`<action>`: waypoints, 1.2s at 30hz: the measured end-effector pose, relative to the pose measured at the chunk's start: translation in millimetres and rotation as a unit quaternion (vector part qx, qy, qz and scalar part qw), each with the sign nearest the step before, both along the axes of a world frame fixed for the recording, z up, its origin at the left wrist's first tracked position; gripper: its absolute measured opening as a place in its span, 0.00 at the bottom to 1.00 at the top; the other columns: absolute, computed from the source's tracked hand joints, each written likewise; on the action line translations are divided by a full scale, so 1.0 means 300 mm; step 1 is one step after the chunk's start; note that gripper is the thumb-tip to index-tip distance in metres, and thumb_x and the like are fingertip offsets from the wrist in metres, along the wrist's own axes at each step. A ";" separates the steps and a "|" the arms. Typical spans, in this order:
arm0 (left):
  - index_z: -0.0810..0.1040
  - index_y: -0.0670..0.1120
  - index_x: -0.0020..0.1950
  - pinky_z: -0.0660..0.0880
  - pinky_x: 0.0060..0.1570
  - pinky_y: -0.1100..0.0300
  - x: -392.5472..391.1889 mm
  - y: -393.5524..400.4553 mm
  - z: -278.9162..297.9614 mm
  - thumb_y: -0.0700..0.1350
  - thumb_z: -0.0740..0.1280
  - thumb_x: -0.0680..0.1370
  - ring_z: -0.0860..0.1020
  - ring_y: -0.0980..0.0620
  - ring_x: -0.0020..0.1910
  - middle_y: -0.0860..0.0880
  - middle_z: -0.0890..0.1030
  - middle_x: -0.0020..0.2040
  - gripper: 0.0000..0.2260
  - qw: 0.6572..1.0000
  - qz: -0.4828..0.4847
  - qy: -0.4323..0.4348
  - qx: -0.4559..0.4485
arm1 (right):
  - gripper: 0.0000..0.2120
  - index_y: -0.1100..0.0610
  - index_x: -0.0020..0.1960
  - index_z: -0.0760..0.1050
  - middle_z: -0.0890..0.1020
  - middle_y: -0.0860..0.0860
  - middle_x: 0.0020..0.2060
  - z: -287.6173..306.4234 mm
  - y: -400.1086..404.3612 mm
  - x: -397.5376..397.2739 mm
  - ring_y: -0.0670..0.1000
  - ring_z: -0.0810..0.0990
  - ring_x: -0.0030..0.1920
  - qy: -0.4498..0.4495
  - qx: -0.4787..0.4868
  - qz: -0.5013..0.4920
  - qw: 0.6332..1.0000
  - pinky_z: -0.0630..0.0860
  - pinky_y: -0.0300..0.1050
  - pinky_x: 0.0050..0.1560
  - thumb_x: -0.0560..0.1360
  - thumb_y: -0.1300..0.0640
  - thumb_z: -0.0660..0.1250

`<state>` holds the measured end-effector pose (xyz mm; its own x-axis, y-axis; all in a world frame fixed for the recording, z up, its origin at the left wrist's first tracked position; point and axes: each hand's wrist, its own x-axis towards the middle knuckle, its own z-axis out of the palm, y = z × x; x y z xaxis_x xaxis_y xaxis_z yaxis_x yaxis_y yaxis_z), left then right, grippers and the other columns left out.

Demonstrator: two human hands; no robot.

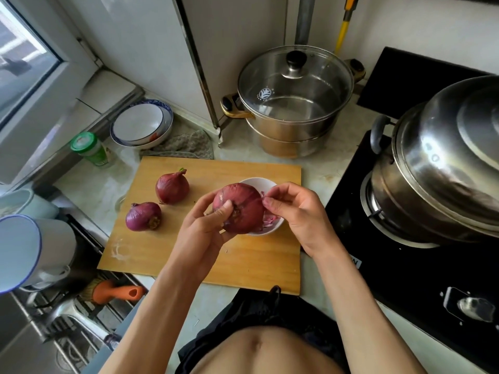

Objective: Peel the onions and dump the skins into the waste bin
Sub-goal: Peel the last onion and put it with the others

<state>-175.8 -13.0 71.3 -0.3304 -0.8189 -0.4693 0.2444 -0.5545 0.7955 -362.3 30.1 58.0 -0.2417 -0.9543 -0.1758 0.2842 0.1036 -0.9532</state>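
Head view — both hands (205,225) clamped on round, papery red onion (240,209) over white bowl (256,182).

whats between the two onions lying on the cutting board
Nothing: in the head view only a bare strip of the cutting board separates the far onion from the near onion.

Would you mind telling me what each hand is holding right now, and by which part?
The left hand grips a red onion around its root end, thumb beside the root. The right hand pinches a loose skin flake at the onion's side.
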 end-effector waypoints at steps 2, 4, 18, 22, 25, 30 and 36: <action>0.76 0.39 0.68 0.83 0.55 0.44 -0.002 -0.002 0.007 0.41 0.73 0.71 0.83 0.38 0.59 0.38 0.83 0.61 0.25 1.000 0.007 -0.006 0.006 | 0.08 0.57 0.42 0.80 0.83 0.47 0.37 -0.001 -0.004 0.004 0.46 0.81 0.41 0.017 -0.010 -0.005 1.000 0.78 0.38 0.45 0.73 0.68 0.73; 0.77 0.39 0.68 0.81 0.58 0.41 -0.006 -0.006 0.011 0.40 0.76 0.71 0.83 0.36 0.60 0.36 0.82 0.63 0.26 1.000 0.016 -0.015 0.014 | 0.08 0.56 0.42 0.80 0.83 0.47 0.37 -0.005 -0.004 0.002 0.46 0.80 0.41 0.030 -0.023 -0.008 0.999 0.78 0.38 0.45 0.73 0.67 0.74; 0.75 0.39 0.70 0.79 0.62 0.38 0.003 -0.018 -0.011 0.43 0.70 0.78 0.83 0.38 0.61 0.38 0.80 0.67 0.20 0.992 0.103 -0.016 0.077 | 0.06 0.54 0.45 0.80 0.83 0.47 0.39 -0.011 0.009 -0.040 0.46 0.81 0.43 0.084 -0.025 -0.037 0.995 0.78 0.39 0.47 0.74 0.63 0.73; 0.74 0.37 0.71 0.80 0.60 0.42 0.005 -0.008 0.004 0.44 0.69 0.78 0.80 0.36 0.64 0.36 0.79 0.68 0.24 0.984 0.110 0.059 0.127 | 0.06 0.53 0.43 0.80 0.83 0.45 0.37 -0.036 -0.001 -0.022 0.42 0.82 0.39 0.169 0.027 -0.067 0.983 0.78 0.36 0.43 0.75 0.63 0.73; 0.74 0.36 0.69 0.76 0.64 0.41 -0.001 0.000 0.011 0.43 0.67 0.77 0.80 0.35 0.65 0.34 0.80 0.65 0.22 0.972 0.105 0.115 0.177 | 0.06 0.52 0.43 0.79 0.83 0.45 0.38 -0.062 -0.013 -0.004 0.44 0.82 0.40 0.218 0.059 -0.072 0.971 0.79 0.39 0.44 0.75 0.60 0.74; 0.75 0.36 0.67 0.75 0.64 0.41 -0.015 0.013 0.013 0.43 0.67 0.75 0.81 0.36 0.64 0.34 0.81 0.64 0.21 0.971 0.083 0.138 0.175 | 0.01 0.54 0.46 0.82 0.84 0.44 0.42 -0.079 -0.024 0.024 0.41 0.81 0.44 0.300 0.073 -0.022 0.951 0.78 0.37 0.45 0.75 0.57 0.73; 0.75 0.38 0.68 0.79 0.62 0.44 -0.022 0.016 0.001 0.45 0.65 0.80 0.81 0.38 0.64 0.34 0.81 0.64 0.19 0.969 0.078 0.159 0.173 | 0.06 0.52 0.50 0.82 0.85 0.45 0.45 -0.028 -0.023 0.027 0.44 0.83 0.49 0.188 0.030 0.001 0.982 0.78 0.43 0.55 0.75 0.51 0.73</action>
